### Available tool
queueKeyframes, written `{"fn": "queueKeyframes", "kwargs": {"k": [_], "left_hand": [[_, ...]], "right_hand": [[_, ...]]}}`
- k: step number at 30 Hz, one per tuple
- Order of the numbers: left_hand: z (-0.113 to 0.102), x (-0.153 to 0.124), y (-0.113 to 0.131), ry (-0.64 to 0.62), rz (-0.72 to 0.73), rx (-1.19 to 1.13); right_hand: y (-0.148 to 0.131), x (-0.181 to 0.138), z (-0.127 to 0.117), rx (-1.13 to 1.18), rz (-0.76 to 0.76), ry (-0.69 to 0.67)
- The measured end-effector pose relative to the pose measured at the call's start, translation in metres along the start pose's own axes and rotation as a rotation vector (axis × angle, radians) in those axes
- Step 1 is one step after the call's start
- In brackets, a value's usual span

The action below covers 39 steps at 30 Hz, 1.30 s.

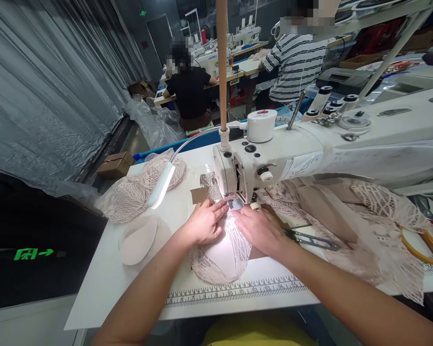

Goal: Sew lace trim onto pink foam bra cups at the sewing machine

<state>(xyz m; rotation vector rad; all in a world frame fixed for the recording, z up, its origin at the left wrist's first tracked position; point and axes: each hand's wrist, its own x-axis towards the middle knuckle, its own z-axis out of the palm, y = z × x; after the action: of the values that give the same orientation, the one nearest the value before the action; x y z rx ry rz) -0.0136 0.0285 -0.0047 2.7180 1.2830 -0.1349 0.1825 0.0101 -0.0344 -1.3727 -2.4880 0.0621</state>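
A round beige lace piece with a smooth pale panel, like a bra cup [220, 259], lies on the sewing machine bed with its far edge at the needle area. On its left side rests my left hand [206, 222], fingers stretched toward the presser foot and pressing the fabric. My right hand [259, 229] lies flat on the right edge, fingertips close to the needle. Both hands are open. Above them stands the white sewing machine head [234, 168]; a small lamp lights the spot. The exact needle contact is hidden by fingers and glare.
Lace cups [126, 197] and smooth oval pads [140, 240] lie left, under the lamp [161, 185]. Right are black thread snips [313, 239], a lace heap [332, 211] and yellow-handled scissors [427, 247]. A ruler strip [234, 290] edges the table. Two people sit beyond.
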Motion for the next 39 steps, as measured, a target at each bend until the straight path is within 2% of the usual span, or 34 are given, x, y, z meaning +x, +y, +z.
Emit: {"fn": "queueKeyframes", "kwargs": {"k": [9, 12, 18, 23, 27, 32, 36, 39], "left_hand": [[0.002, 0.005, -0.009, 0.013, 0.043, -0.002], [-0.001, 0.001, -0.003, 0.014, 0.042, -0.037], [-0.006, -0.038, 0.021, 0.052, 0.054, -0.132], [-0.012, -0.06, 0.015, 0.09, 0.013, -0.16], [-0.01, -0.047, 0.019, 0.13, 0.115, -0.23], [0.007, -0.023, 0.028, 0.204, 0.02, -0.148], [0.014, -0.024, 0.023, 0.304, 0.011, -0.324], [0.014, -0.029, 0.019, 0.33, -0.007, -0.429]], "right_hand": [[-0.005, -0.001, 0.003, -0.019, 0.01, 0.01], [-0.002, -0.002, 0.004, 0.01, 0.009, 0.009], [0.008, -0.007, 0.003, 0.184, -0.002, 0.001], [0.011, -0.01, 0.001, 0.289, -0.006, 0.038], [0.01, -0.01, 0.0, 0.299, -0.011, 0.045], [0.013, -0.011, 0.0, 0.281, -0.033, 0.058], [0.017, -0.012, 0.002, 0.321, -0.039, 0.058], [0.018, -0.012, 0.0, 0.394, -0.058, 0.072]]}}
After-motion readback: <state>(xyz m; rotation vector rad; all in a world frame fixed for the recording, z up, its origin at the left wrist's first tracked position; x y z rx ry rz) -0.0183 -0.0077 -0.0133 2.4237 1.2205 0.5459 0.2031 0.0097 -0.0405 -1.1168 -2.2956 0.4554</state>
